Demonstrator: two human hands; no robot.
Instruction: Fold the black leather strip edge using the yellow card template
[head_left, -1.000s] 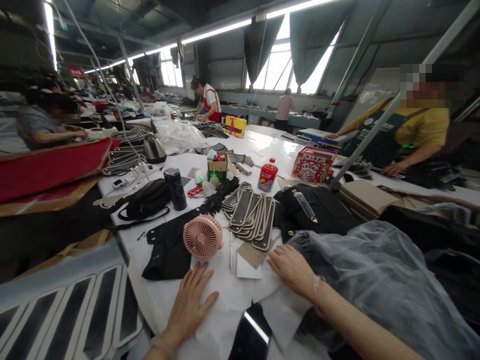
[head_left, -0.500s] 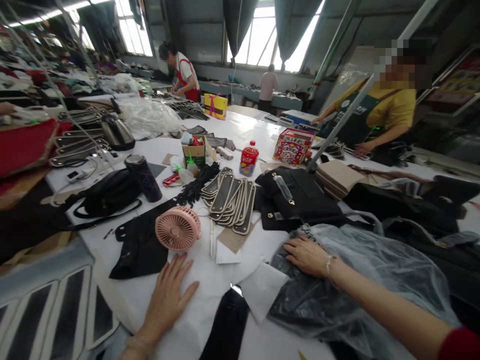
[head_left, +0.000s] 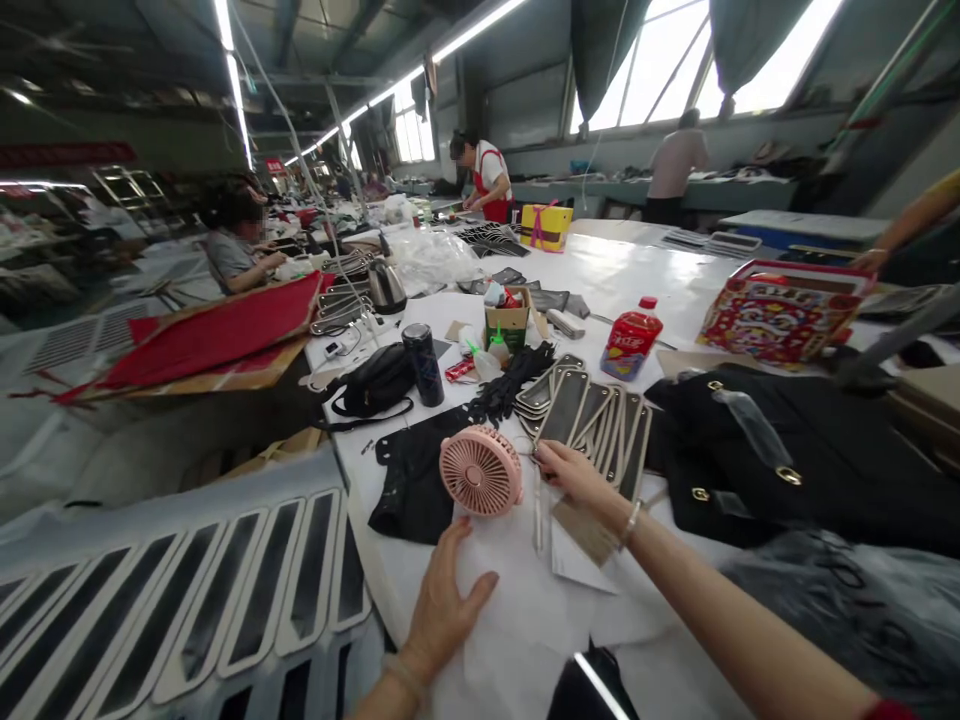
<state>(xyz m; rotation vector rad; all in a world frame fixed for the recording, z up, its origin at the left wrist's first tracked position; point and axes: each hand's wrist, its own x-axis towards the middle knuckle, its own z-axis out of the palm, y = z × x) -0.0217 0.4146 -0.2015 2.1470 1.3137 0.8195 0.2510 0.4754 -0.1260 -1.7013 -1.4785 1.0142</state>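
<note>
My left hand (head_left: 450,600) rests on the white table just below the round pink fan (head_left: 481,472), thumb and fingers apart, holding nothing. My right hand (head_left: 571,472) reaches to the near left corner of the pile of black strap pieces with pale edges (head_left: 615,425). Its fingers are bent together near a thin pen-like stick (head_left: 538,515); what they pinch, if anything, is too small to make out. A brown card and white paper (head_left: 574,560) lie under my right wrist. Black fabric (head_left: 416,490) is left of the fan.
A dark tumbler (head_left: 422,365), a small box (head_left: 508,322) and a red bottle (head_left: 632,340) stand farther back. Black bags (head_left: 810,450) and clear plastic (head_left: 862,600) cover the right side. Strap panels (head_left: 247,590) lie at lower left. A person's hand (head_left: 870,260) touches a red patterned box (head_left: 780,315).
The view has turned left. My right hand has left the plastic-covered bag and moved to the strap pile. My left hand is still beside the fan. The person's hand has reached the red box.
</note>
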